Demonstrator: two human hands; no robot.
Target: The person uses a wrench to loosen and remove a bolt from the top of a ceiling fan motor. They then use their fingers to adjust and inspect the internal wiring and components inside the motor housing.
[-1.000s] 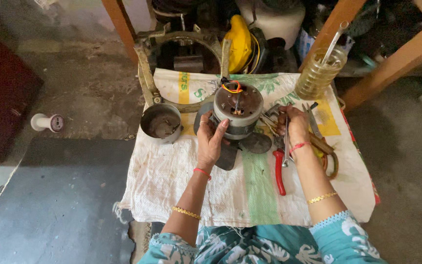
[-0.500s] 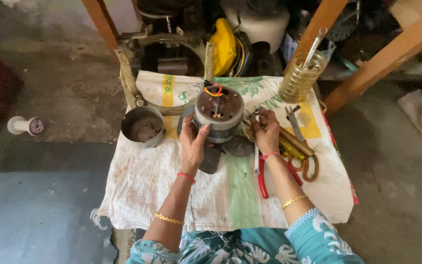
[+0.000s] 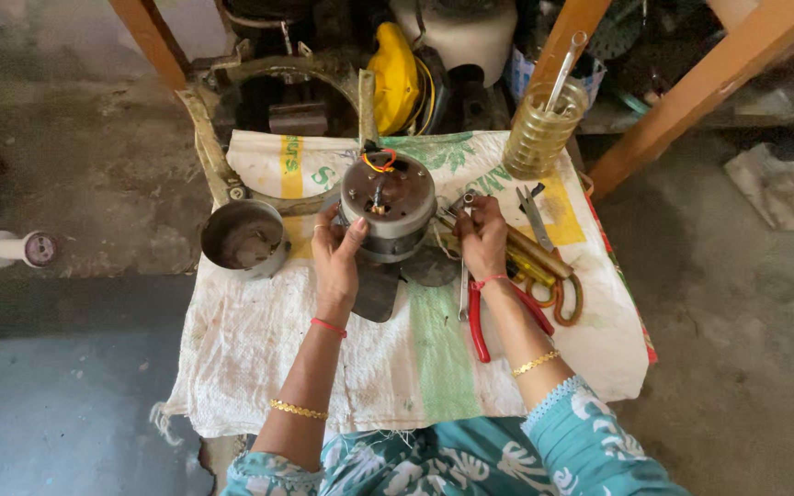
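Two bare hands work over a white woven sack (image 3: pixel 259 349) spread on the floor: the left hand (image 3: pixel 337 262) has its fingers clasped on the near side of a round grey motor (image 3: pixel 388 207) standing upright at the sack's middle, while the right hand (image 3: pixel 484 239), just beside the motor, has its fingers pinched round a thin metal tool (image 3: pixel 464 276). Red-handled pliers (image 3: pixel 480 321) lie under the right wrist, with a small metal bowl (image 3: pixel 243 239) left of the motor. Farther off, a ribbed glass jar (image 3: pixel 542 138) stands at the sack's far edge, and a yellow casing (image 3: pixel 395 78) sits beyond.
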